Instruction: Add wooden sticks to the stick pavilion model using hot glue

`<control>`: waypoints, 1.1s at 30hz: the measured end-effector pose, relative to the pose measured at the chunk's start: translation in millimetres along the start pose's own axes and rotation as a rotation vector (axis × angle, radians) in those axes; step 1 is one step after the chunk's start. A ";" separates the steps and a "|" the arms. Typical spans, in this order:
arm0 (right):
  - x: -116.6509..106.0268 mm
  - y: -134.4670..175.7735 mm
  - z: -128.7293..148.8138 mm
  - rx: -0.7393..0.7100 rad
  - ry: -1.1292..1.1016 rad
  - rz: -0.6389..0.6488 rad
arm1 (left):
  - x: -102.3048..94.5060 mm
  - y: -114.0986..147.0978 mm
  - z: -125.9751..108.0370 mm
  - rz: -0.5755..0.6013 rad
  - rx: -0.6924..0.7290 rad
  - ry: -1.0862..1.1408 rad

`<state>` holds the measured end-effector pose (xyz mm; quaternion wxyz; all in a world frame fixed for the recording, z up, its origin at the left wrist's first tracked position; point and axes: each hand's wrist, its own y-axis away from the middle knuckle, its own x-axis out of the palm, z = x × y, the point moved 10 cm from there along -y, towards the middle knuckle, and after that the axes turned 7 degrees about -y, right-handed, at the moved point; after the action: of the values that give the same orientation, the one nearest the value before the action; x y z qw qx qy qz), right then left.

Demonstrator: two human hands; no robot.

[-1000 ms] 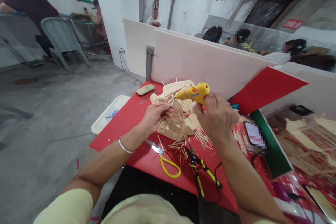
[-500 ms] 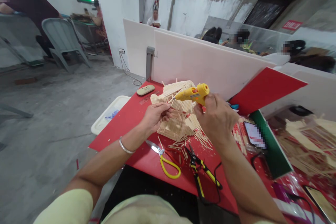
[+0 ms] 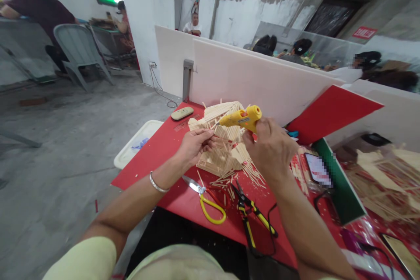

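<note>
My right hand (image 3: 274,146) is wrapped round the handle of a yellow glue gun (image 3: 241,117), whose nozzle points left and down. Just below that nozzle, my left hand (image 3: 198,142) pinches a thin stick (image 3: 221,138) between thumb and fingertips; much of the stick is hidden. Behind and under both hands stands a small model built of pale wooden sticks (image 3: 218,162), with slatted roof-like panels. Loose sticks (image 3: 252,168) lie heaped at its right front. Nearer me on the red table (image 3: 147,164) are yellow-handled scissors (image 3: 211,210) and black-and-yellow pliers (image 3: 247,214).
A beige oblong case (image 3: 182,113) lies at the table's back left, with a white tray (image 3: 123,153) below that edge. White boards (image 3: 256,74) wall off the back. To the right are a phone (image 3: 318,168), a green-sided divider (image 3: 341,183) and another stick model (image 3: 387,179). Several people sit beyond.
Almost nothing differs. Both hands, the glue gun and the stick keep their places; the view has shifted very slightly.
</note>
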<state>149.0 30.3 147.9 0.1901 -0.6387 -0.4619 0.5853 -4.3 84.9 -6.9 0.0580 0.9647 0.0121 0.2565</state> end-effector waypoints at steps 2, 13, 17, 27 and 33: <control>-0.3 0.4 0.0 0.000 0.002 -0.006 | 0.5 0.4 0.1 0.003 -0.003 0.001; -1.9 -0.2 0.8 -0.008 0.000 -0.015 | 1.8 1.0 1.3 -0.005 -0.022 0.010; -2.0 0.2 0.2 -0.003 -0.004 -0.017 | 2.0 1.4 1.8 -0.001 -0.024 0.022; -1.3 0.4 -0.5 -0.003 0.001 -0.005 | 1.1 -0.8 5.1 0.003 -0.030 0.033; -2.8 0.0 0.0 -0.003 0.002 -0.008 | 1.5 -0.9 5.2 -0.001 -0.028 0.027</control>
<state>149.3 28.1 149.6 0.1918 -0.6377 -0.4650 0.5833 -0.3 85.3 -10.7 0.0715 0.9602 0.0098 0.2697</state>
